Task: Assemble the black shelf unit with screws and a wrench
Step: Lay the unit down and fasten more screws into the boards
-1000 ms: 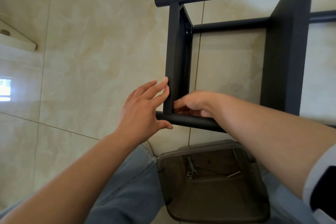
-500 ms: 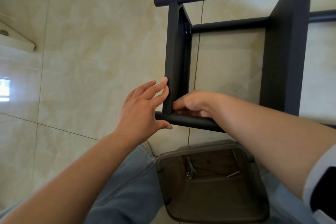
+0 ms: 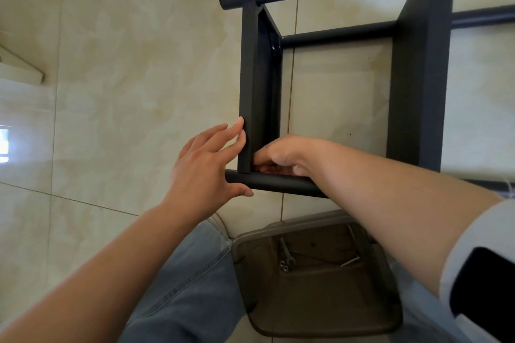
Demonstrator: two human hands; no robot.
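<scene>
1. Head view, item: black shelf unit [image 3: 418, 69], laid on its side on the tiled floor [image 3: 139, 64], directly ahead of the knees.
2. Left hand [image 3: 203, 170]: fingers straight, spread flat against the outer face of the end panel [image 3: 248, 86], thumb under the near tube [image 3: 278, 182]; nothing is grasped.
3. Right hand [image 3: 281, 153]: fingers curled into the inside corner where panel meets tube; what is pinched, probably a screw, is hidden.
4. Step judged in hand: a screw started by fingers. Panel is best kept square to the tube by the bracing hand, and the thread turned lightly until caught, before the wrench is taken up.
5. Count: hands, two; visible tubes, three; upright panels, two.
6. Brown tray [image 3: 390, 323] near the lap: one wrench [image 3: 287, 253], untouched; small loose hardware beside it, number not determinable.
</scene>
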